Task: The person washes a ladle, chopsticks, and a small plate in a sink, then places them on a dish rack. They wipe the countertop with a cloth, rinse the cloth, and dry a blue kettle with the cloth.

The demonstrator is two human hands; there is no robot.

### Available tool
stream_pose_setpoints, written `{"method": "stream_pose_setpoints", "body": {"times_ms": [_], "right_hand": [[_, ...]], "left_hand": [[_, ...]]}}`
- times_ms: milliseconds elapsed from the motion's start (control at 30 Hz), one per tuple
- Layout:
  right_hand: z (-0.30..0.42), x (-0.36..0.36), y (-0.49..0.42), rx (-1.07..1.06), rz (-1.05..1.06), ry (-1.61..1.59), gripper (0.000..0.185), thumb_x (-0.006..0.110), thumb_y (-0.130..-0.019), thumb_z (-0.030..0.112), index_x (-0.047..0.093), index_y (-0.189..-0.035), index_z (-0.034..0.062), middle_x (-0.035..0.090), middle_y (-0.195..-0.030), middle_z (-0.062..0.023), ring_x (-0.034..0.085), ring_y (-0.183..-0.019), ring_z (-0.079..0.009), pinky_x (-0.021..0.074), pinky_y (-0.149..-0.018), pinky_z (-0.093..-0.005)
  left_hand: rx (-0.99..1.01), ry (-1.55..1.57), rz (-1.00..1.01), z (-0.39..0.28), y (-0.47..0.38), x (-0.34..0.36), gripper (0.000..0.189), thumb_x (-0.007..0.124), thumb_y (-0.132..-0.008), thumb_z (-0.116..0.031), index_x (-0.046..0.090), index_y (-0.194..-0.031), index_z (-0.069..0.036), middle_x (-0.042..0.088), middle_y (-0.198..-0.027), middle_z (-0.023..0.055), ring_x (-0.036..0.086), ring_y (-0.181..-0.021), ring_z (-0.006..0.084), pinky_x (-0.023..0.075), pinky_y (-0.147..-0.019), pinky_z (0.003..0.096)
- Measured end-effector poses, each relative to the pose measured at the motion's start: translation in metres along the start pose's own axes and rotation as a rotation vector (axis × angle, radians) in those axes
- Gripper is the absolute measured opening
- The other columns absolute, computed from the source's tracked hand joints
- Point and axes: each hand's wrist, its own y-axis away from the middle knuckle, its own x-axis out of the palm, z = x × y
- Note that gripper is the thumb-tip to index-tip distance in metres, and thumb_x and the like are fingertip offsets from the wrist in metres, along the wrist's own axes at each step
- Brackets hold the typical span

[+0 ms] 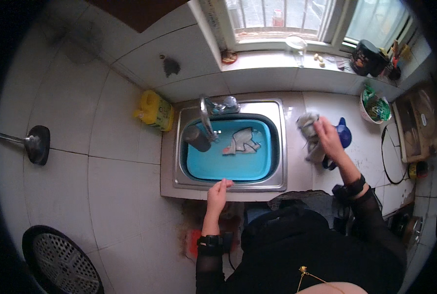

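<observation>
My right hand grips a crumpled grey cloth above the counter to the right of the sink. Just beyond that hand is a blue plastic object, partly hidden by it. My left hand is at the sink's front rim with nothing seen in it, its fingers close together. A light blue basin sits in the steel sink, and a pale cloth with dark edging lies in it. At the basin's left side a dark grey cylindrical container stands by the metal faucet.
A yellow plastic jug stands left of the sink. On the right are a bowl with green plastic, a black cable and a brown cabinet with clear panels. A glass jar and a dark canister stand on the windowsill.
</observation>
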Motion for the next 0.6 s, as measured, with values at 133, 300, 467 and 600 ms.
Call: {"method": "stream_pose_setpoints", "body": {"times_ms": [133, 300, 467, 600], "right_hand": [[0.001, 0.022, -0.054, -0.312, -0.284, 0.447, 0.031, 0.051, -0.093, 0.022, 0.053, -0.115, -0.0013, 0.056, -0.11, -0.0194, 0.058, -0.096, -0.0343, 0.0465, -0.083, -0.0368], [-0.025, 0.046, -0.076, -0.212, -0.318, 0.557, 0.031, 0.051, -0.092, 0.017, 0.055, -0.117, -0.0015, 0.058, -0.112, -0.0204, 0.057, -0.103, -0.0353, 0.0457, -0.089, -0.0379], [-0.042, 0.036, -0.096, -0.191, -0.412, 0.598, 0.035, 0.05, -0.094, 0.024, 0.057, -0.117, -0.0026, 0.059, -0.115, -0.0215, 0.058, -0.106, -0.0339, 0.0444, -0.091, -0.0371], [-0.048, 0.035, -0.113, -0.138, -0.291, 0.702, 0.04, 0.055, -0.091, 0.026, 0.053, -0.123, 0.0033, 0.057, -0.118, -0.0192, 0.056, -0.109, -0.0313, 0.043, -0.093, -0.0366]], "left_hand": [[-0.109, 0.272, -0.056, 0.019, -0.026, -0.055, 0.039, 0.028, -0.102, -0.021, 0.041, -0.134, -0.002, 0.056, -0.12, 0.0206, 0.066, -0.094, 0.0241, 0.0489, -0.081, 0.0311], [-0.01, 0.194, -0.184, 0.032, -0.063, -0.104, 0.041, 0.029, -0.098, -0.006, 0.034, -0.139, -0.007, 0.045, -0.134, 0.0197, 0.063, -0.101, 0.0278, 0.0467, -0.089, 0.0337], [0.081, 0.037, -0.266, 0.046, -0.078, -0.156, 0.049, 0.032, -0.089, 0.011, 0.044, -0.133, -0.006, 0.046, -0.135, 0.0154, 0.05, -0.12, 0.0266, 0.0404, -0.099, 0.0333], [0.24, 0.011, -0.338, 0.05, -0.056, -0.17, 0.047, 0.034, -0.087, 0.011, 0.046, -0.13, -0.002, 0.047, -0.134, 0.0139, 0.053, -0.117, 0.0253, 0.0407, -0.098, 0.0319]]}}
